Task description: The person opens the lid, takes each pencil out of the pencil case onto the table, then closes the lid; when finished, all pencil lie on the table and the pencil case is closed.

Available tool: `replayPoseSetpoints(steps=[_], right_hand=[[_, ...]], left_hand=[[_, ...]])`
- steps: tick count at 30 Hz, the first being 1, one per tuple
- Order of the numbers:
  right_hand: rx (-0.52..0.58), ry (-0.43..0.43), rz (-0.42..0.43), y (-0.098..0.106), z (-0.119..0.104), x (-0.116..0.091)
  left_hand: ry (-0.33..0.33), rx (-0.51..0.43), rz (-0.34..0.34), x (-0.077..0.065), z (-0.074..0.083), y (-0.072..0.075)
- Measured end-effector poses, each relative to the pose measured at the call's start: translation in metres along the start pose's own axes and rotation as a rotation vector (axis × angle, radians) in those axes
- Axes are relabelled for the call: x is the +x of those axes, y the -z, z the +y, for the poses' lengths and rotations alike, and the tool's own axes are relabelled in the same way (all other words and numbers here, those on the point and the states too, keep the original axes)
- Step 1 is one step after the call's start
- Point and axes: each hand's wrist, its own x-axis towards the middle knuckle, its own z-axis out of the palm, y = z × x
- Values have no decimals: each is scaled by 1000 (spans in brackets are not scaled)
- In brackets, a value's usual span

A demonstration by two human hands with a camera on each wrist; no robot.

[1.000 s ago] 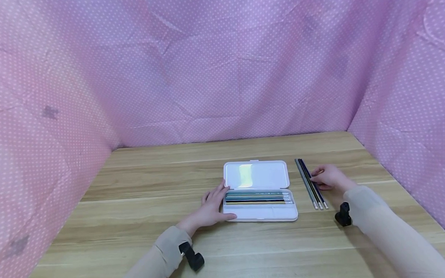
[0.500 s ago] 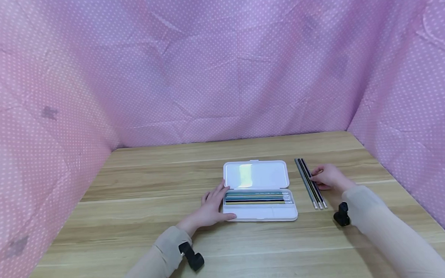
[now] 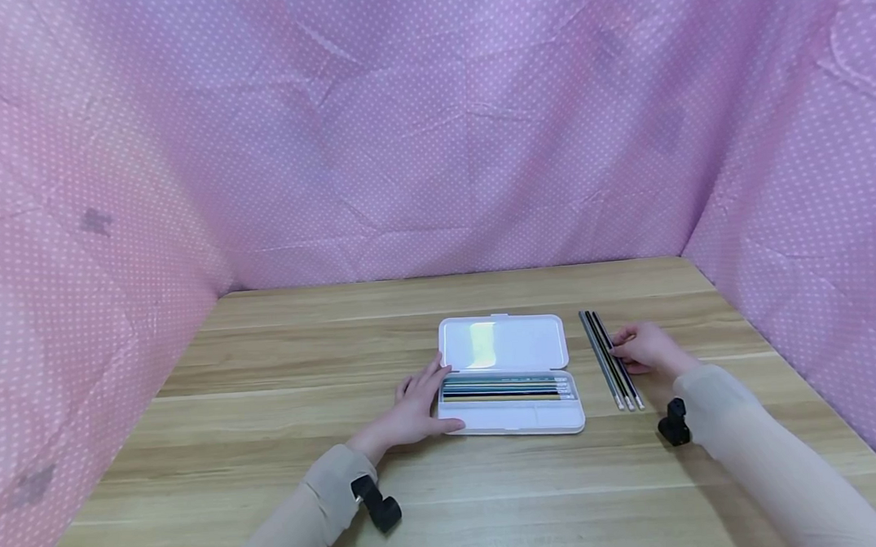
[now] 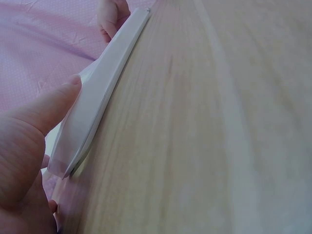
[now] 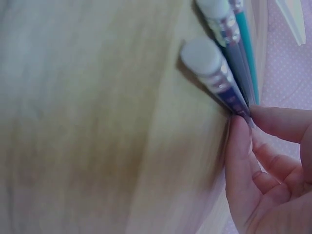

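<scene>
My left hand (image 3: 412,412) rests on the left end of a white plastic pencil case (image 3: 518,418), thumb along its front side and fingers spread toward the hinge. In the left wrist view the straight thumb (image 4: 53,102) lies against the case wall. Several pencils lie side by side in the rear compartment of the case. To the right, my right hand (image 3: 648,351) pinches a dark blue pencil (image 5: 228,95) between thumb and forefinger, its white eraser end toward me. Two other pencils, a grey-green one (image 3: 600,360) among them, lie close along its left side.
The case's lid (image 3: 532,343) lies folded back, away from me. A wooden table (image 3: 302,353) carries everything, and a pink dotted curtain (image 3: 403,144) hangs around its back and sides. Dark wrist cameras (image 3: 378,504) sit on both sleeves.
Both hands stay almost still. The upper ends of the pencils on the right seem slightly more evenly spaced than a second ago.
</scene>
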Motion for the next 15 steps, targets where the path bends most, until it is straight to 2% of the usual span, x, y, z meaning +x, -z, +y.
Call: replayPoseSetpoints(steps=[15], right_hand=[[-4, 17, 8, 1, 2, 2]], left_hand=[[7, 4, -4, -1, 1, 0]])
